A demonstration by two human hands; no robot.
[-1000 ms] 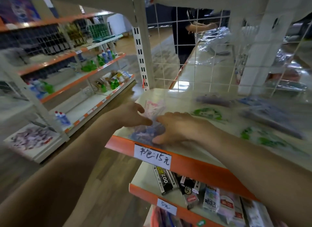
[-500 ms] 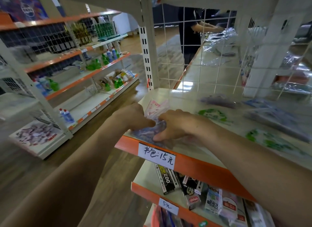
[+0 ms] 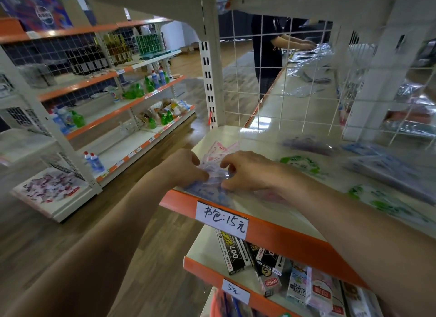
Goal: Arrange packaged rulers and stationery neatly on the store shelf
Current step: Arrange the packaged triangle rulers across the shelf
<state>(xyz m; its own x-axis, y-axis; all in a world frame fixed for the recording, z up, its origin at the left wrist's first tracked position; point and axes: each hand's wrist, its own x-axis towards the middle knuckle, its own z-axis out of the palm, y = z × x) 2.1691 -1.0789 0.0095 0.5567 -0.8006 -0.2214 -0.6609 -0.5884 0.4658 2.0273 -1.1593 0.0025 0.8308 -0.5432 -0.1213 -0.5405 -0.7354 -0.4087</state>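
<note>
Blurry blue-printed packet (image 3: 212,187) (clear wrap, perhaps).

My bare forearms reach forward from the near side, the left from the lower left and the right from the lower right, and they meet in the middle. My left hand (image 3: 182,168) is knuckles-up, with its fingers curled and its thumb tip pinching a packet (image 3: 210,190). My right hand (image 3: 247,172) lies just right of it, palm down. Its fingers are arched and curled, and they pinch the same packet from the other side. The two hands are almost touching.
</note>
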